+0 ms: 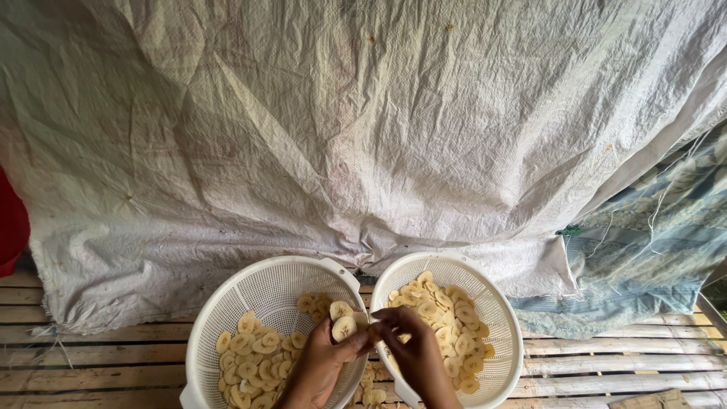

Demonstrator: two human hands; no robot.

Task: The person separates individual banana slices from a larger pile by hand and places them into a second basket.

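Observation:
Two white perforated baskets sit side by side on a slatted bamboo platform. The left basket (250,291) holds pale banana slices in its lower half. The right basket (496,303) is fuller with similar slices. My left hand (322,363) holds a few banana slices (343,326) between the two baskets, over the left basket's right rim. My right hand (413,344) meets it, its fingertips pinching at the same slices.
A large wrinkled white woven sheet (341,129) hangs behind the baskets. A blue patterned cloth (651,250) lies at the right. A red object (11,223) shows at the left edge. Bamboo slats (106,363) stretch to both sides.

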